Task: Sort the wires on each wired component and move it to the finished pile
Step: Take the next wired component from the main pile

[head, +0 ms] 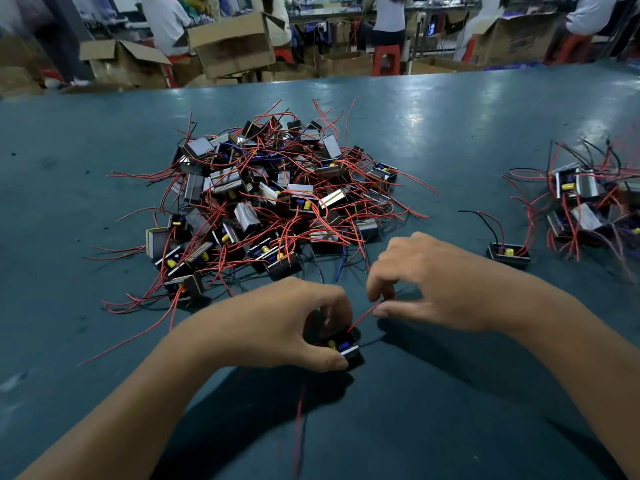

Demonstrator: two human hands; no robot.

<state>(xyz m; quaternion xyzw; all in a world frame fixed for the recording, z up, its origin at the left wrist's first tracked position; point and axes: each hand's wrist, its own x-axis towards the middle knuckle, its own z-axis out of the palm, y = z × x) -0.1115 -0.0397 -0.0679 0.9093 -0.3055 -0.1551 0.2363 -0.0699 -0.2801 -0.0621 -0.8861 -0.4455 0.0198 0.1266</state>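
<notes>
My left hand [277,320] grips a small black wired component [344,346] with yellow and blue parts, held just above the green table near me. From it a red wire [363,315] runs up to my right hand [433,282], which pinches it between thumb and fingers. More red wires [299,420] hang from the component toward me. A large tangled pile of the same components [273,199] lies beyond my hands. A smaller pile [585,202] sits at the right edge, with one single component [509,254] lying beside it.
The green table [467,133] stretches far ahead. Beyond its far edge stand cardboard boxes [232,43], red stools [386,58] and several seated people.
</notes>
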